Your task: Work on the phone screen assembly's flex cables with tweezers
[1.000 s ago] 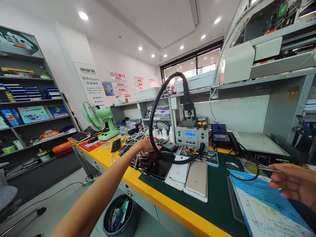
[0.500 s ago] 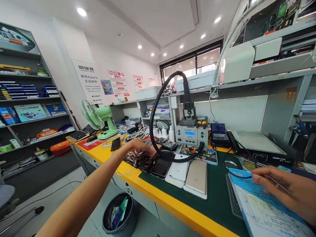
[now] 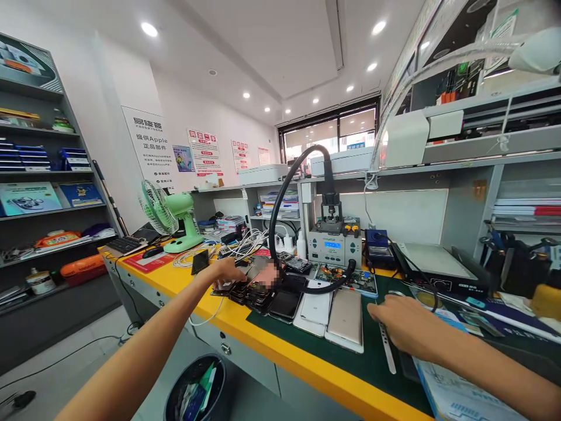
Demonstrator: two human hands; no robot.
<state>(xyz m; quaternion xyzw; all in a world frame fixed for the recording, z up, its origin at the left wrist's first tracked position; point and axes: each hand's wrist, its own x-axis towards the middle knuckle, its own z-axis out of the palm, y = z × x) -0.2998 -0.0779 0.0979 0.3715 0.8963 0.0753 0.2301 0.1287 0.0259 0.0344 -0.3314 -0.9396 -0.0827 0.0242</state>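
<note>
My left hand (image 3: 228, 272) reaches over a pile of dark phones and phone parts (image 3: 259, 299) at the bench's left part. Its fingers curl down at the pile's left end; what they grip, if anything, is hidden. In my right hand (image 3: 405, 320), closed over the green mat (image 3: 372, 368), are slim silver tweezers (image 3: 387, 349), one end sticking out below the fist. Between the hands lie a black phone (image 3: 286, 304), a white phone (image 3: 315, 307) and a gold phone (image 3: 345, 318), backs or screens up.
The grey rework station (image 3: 329, 248) stands behind the phones, its thick black hose (image 3: 275, 216) arching over them. A blue-and-white booklet (image 3: 456, 386) lies under my right forearm. A green fan (image 3: 186, 216) is at left, a waste bin (image 3: 197, 386) below the bench.
My right hand has moved left and forward from above the booklet to the mat, with the tweezers now pointing down. My left hand has shifted slightly left over the pile. The view has moved slightly.
</note>
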